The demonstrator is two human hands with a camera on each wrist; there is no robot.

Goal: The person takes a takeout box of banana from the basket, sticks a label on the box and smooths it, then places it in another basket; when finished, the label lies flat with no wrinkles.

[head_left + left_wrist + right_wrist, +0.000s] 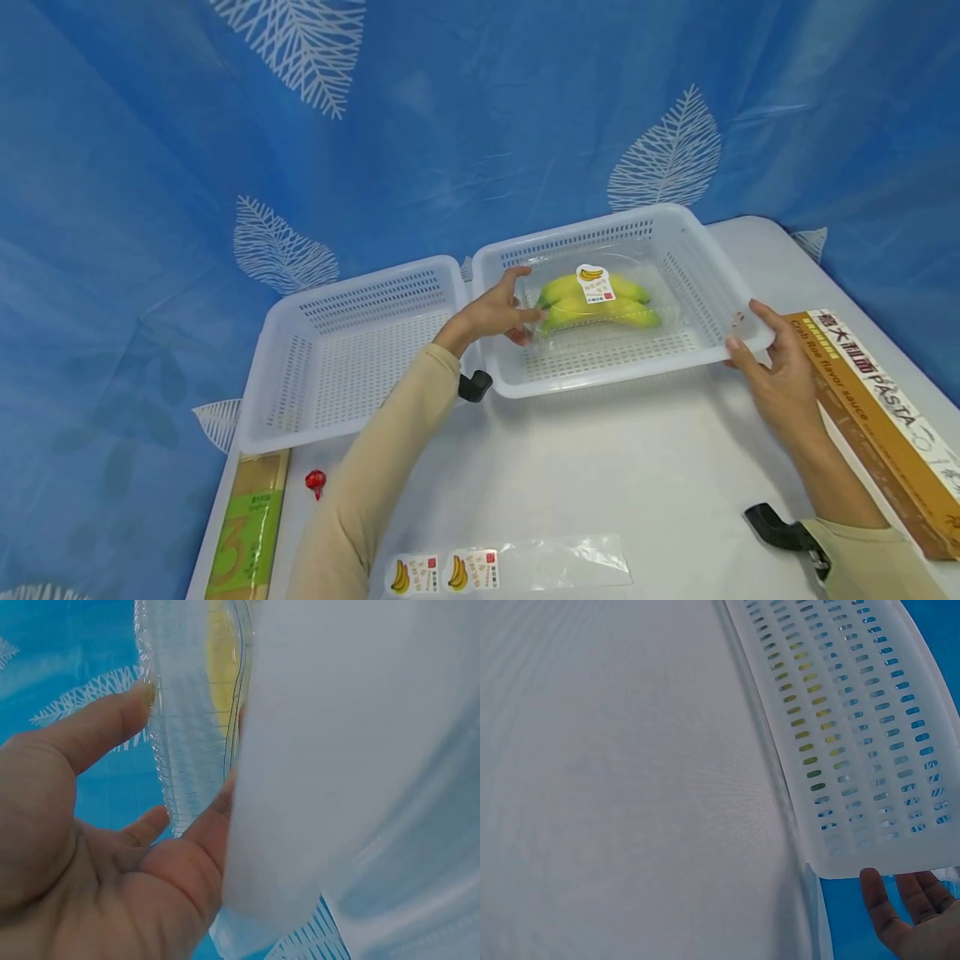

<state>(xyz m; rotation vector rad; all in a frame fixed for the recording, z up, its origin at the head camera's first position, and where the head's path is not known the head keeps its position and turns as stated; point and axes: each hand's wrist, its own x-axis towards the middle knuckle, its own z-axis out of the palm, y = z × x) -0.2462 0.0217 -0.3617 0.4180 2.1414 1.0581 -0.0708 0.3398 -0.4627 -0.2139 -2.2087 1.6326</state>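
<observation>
In the head view, a clear plastic box (624,260) with yellow-green bananas (632,314) inside lies in the right white basket (630,372). A banana sticker (596,286) is on the box's lid. My left hand (497,312) grips the left end of this box; the left wrist view shows thumb and fingers on either side of its ridged edge (184,750). My right hand (783,383) holds the basket's near right corner, with thumb and fingers at the rim. From the right wrist, the slotted basket wall (855,859) appears above my fingers (881,907).
Left of it stands a second white basket (360,367). A green-labelled pack (243,533) and a small red item (316,481) lie at the left. Banana stickers on a clear strip (562,562) lie in front. An orange pasta box (877,417) is at the right.
</observation>
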